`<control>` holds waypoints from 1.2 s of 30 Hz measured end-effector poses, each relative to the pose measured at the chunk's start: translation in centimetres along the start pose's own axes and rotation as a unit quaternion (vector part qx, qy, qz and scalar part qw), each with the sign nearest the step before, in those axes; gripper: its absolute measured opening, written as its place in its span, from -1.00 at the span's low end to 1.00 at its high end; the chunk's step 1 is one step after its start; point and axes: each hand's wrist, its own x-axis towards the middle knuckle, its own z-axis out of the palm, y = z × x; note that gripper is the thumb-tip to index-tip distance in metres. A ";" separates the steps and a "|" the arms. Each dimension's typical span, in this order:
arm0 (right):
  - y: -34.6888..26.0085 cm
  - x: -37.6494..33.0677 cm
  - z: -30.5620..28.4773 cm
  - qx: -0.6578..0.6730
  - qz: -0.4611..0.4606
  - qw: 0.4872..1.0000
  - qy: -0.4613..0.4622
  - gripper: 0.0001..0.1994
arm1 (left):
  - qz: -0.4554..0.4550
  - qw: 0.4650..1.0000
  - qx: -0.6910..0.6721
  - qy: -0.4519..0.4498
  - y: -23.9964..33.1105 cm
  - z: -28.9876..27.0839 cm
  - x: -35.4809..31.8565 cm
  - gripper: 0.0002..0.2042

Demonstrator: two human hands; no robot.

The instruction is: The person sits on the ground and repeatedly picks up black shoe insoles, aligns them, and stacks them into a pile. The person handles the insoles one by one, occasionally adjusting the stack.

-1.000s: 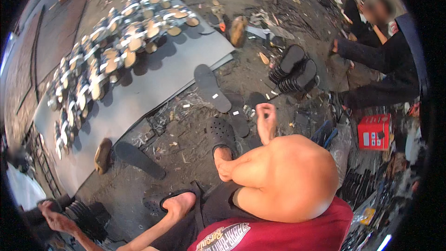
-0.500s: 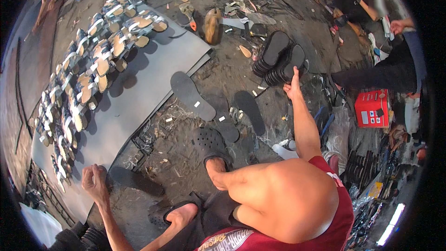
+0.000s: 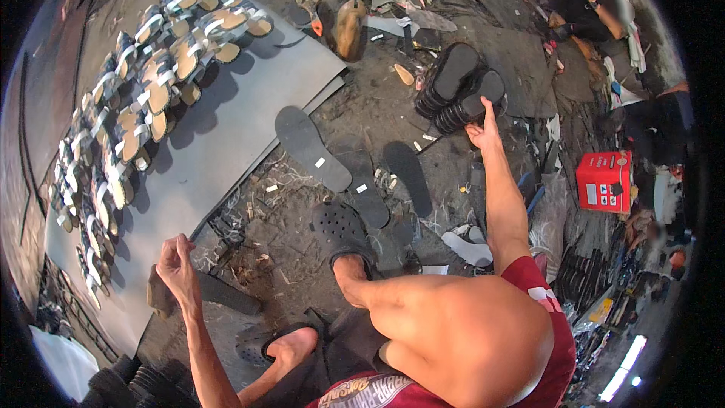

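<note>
**Right hand [image 3: 485, 134] rests its fingers on a stack of black soles [image 3: 493, 85]**

The stack sits on the dirt floor [image 3: 291, 253], directly under the fingers of the right hand. Its top sole is dark, flat and matte, with a rounded far end reaching beyond the fingertips. Below it, many thin layers show as a ribbed, slightly uneven black edge, just left of the fingers. One digit lies over the near end of the top sole, while the others bend in at the side; how firmly they pinch cannot be told.

Close beside it, farther left of those fingers, leans a second stack [image 3: 453, 68] of the same dark, foot-shaped pieces, its edges ribbed in the same way.

Left of the right fingers and nearer the body lie a loose black sole [image 3: 408, 177], another dark sole [image 3: 370, 204] and a longer grey sole [image 3: 306, 140], the last two each bearing a small white tag. A pale pair of soles [image 3: 467, 247] lies just left of the right forearm.

The left hand [image 3: 178, 263] is raised, its fingers curled and their tips drawn together. Behind its wrist a brown shoe form [image 3: 160, 295] is partly hidden. Beyond the left fingers, a grey sheet [image 3: 249, 125] carries rows of white-strapped sandals [image 3: 158, 96].
</note>
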 end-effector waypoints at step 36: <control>13.7 -5.3 -9.4 -0.025 -0.140 0.966 -0.218 -0.26 | 0.158 0.923 -0.004 -0.350 9.3 17.8 -11.3 -0.25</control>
